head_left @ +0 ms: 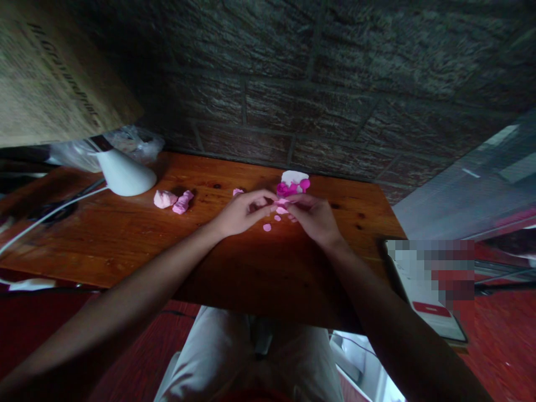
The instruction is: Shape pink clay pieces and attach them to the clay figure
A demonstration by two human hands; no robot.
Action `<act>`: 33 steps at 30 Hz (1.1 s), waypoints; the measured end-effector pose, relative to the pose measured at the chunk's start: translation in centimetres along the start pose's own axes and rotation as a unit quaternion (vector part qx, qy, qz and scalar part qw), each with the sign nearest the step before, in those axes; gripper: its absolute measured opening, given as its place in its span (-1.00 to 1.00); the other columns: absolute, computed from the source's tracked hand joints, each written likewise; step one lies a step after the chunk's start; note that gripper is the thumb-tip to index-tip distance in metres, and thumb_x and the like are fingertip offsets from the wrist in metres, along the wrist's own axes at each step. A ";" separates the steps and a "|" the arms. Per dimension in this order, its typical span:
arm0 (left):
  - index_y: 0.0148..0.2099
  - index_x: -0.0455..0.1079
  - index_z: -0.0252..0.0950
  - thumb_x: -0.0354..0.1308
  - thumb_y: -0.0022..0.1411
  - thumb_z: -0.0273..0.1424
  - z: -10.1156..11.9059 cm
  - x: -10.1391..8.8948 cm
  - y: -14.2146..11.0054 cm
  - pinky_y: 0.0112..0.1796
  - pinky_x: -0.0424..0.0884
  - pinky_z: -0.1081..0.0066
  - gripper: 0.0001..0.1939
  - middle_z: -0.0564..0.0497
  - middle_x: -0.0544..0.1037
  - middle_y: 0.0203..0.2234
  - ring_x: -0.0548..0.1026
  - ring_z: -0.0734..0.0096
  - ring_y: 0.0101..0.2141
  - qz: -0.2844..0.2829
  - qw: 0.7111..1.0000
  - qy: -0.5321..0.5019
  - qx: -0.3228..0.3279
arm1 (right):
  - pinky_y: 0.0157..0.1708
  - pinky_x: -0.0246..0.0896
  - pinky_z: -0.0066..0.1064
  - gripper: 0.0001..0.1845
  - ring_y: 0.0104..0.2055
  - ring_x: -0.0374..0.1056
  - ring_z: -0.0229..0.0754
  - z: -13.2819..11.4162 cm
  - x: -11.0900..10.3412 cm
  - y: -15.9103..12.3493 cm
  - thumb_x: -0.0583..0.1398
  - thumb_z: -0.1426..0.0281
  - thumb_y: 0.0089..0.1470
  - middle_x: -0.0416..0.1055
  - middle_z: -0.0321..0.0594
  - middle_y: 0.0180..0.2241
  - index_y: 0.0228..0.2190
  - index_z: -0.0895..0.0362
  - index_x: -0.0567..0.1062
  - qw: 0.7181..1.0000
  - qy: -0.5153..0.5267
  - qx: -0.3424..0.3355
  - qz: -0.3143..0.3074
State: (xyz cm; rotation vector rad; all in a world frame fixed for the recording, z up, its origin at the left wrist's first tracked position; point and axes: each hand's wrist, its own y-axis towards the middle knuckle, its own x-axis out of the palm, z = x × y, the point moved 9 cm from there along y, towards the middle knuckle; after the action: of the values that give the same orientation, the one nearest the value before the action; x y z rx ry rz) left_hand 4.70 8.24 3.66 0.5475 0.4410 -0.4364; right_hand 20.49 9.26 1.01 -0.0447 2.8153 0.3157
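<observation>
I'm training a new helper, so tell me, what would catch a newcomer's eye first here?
Probably the bright pink piece pinched between the fingers of the left hand and right hand, just in front of magenta pieces on the wooden table. Next, two pale pink lumps to the left, near the lamp's white base. The large printed lampshade fills the upper left corner.

A head-worn camera is looking forward and down from close above a long, glossy brown wooden tabletop (117, 237).
</observation>
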 end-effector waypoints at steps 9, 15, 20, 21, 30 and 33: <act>-0.05 0.59 -0.34 0.15 0.39 -0.28 -0.3 2.1 -0.5 -0.35 0.50 0.48 -0.73 -0.05 0.69 -0.39 0.63 0.43 -0.42 -0.087 0.996 -0.023 -0.017 | -0.39 0.44 -0.36 -0.80 -0.45 0.53 -0.21 0.0 0.6 -0.2 0.30 0.28 0.05 0.67 -0.27 -0.36 -0.28 0.05 0.68 1.000 -0.005 0.002 -0.021; -0.21 0.58 -0.33 0.09 0.42 -0.30 0.3 1.7 -0.3 -0.38 0.43 0.51 -0.71 -0.01 0.65 -0.49 0.57 0.49 -0.47 -0.079 0.996 0.028 -0.004 | -0.43 0.45 -0.38 -0.80 -0.52 0.51 -0.23 0.1 1.4 -0.5 0.27 0.31 0.06 0.63 -0.28 -0.46 -0.29 0.08 0.68 0.999 0.011 0.015 -0.043; -0.18 0.56 -0.33 0.12 0.40 -0.30 0.6 1.7 -0.3 -0.46 0.35 0.52 -0.75 0.04 0.60 -0.54 0.48 0.53 -0.55 -0.060 0.998 0.036 0.004 | -0.44 0.49 -0.39 -0.78 -0.50 0.54 -0.21 0.3 1.3 -0.6 0.26 0.34 0.05 0.62 -0.28 -0.49 -0.27 0.09 0.69 0.999 0.006 0.036 -0.029; -0.16 0.56 -0.33 0.12 0.40 -0.31 0.6 1.6 -0.4 -0.46 0.34 0.52 -0.76 0.05 0.60 -0.54 0.47 0.53 -0.56 -0.049 0.998 0.039 0.009 | -0.45 0.50 -0.39 -0.78 -0.49 0.56 -0.20 0.4 1.2 -0.6 0.26 0.35 0.05 0.62 -0.27 -0.49 -0.27 0.10 0.69 0.999 0.005 0.041 -0.026; -0.18 0.63 -0.26 0.17 0.39 -0.33 0.6 1.7 -0.6 -0.37 0.39 0.44 -0.79 -0.02 0.71 -0.42 0.60 0.41 -0.48 -0.045 0.981 0.175 0.063 | -0.38 0.55 -0.32 -0.79 -0.42 0.60 -0.14 0.2 0.5 -0.5 0.29 0.31 0.08 0.67 -0.22 -0.38 -0.26 0.07 0.70 0.999 -0.038 0.030 0.004; -0.14 0.64 -0.22 0.17 0.40 -0.31 0.5 1.8 -0.7 -0.29 0.43 0.41 -0.78 -0.04 0.73 -0.35 0.65 0.36 -0.42 -0.045 0.977 0.198 0.067 | -0.36 0.54 -0.33 -0.78 -0.39 0.60 -0.13 0.0 0.5 -0.5 0.29 0.30 0.08 0.68 -0.22 -0.36 -0.25 0.06 0.70 0.999 -0.052 0.015 0.006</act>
State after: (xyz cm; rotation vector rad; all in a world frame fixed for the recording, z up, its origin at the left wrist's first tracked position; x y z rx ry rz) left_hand 5.94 6.95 2.85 0.7516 0.8252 -0.4469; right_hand 20.06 8.76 0.76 -0.0061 2.7174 0.2715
